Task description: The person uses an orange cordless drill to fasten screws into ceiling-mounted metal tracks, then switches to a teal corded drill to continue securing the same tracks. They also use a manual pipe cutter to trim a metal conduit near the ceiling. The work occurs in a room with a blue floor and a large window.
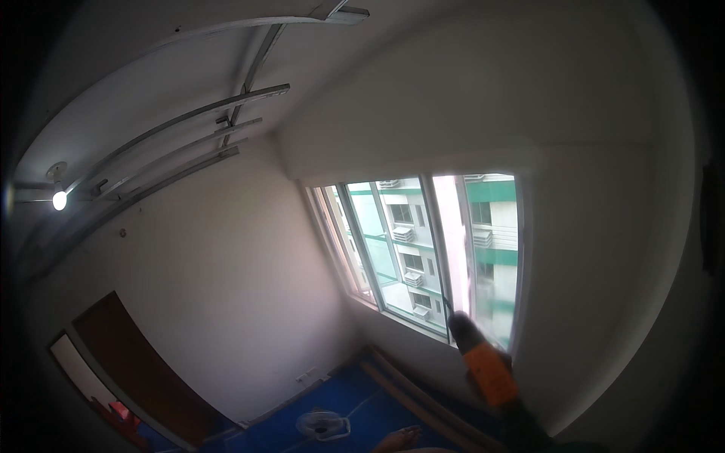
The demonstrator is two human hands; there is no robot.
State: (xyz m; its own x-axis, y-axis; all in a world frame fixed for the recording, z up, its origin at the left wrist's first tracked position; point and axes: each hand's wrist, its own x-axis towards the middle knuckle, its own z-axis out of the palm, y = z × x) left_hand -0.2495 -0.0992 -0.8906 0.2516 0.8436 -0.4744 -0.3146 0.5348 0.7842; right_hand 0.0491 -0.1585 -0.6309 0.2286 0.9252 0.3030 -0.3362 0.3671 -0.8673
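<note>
An orange and black power drill (pixel 491 374) is held up at the lower right, in front of the window. Its black nose and thin bit point up and to the left, and the bit looks apart from any surface. My right hand (pixel 476 383) is closed around the drill, mostly hidden behind it and in shadow. What looks like my left hand (pixel 402 439) shows at the lower edge, small and partly cut off, its fingers stretched out. I see nothing in it. Below it lies the blue-covered floor.
Metal ceiling framing (pixel 189 113) runs overhead at the upper left, near a lit bulb (pixel 60 199). A sliding window (pixel 411 249) stands in the far wall. On the floor (pixel 287 415) are a fan (pixel 323 425) and long brown boards (pixel 408 389). A brown door (pixel 140 370) is at the left.
</note>
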